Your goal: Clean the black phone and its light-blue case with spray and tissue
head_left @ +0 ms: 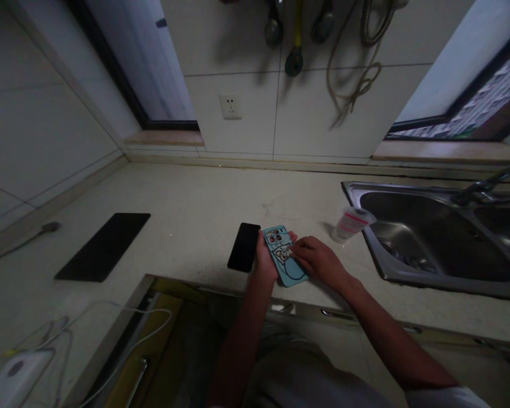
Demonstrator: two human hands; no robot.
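Note:
A light blue phone case (285, 256) with a cartoon print lies near the counter's front edge. My left hand (265, 262) grips its left side, fingers curled around it. My right hand (317, 258) rests on the case from the right, fingertips pressing its middle. A black phone (243, 247) lies face up on the counter just left of my left hand, touching nothing else.
A small clear plastic cup (351, 223) lies on its side beside the steel sink (433, 277) at the right. A black flat mat (104, 246) lies at the left. A white device with cables (21, 371) sits at the lower left. Utensils (294, 34) and a wall socket (230, 106) are on the back wall.

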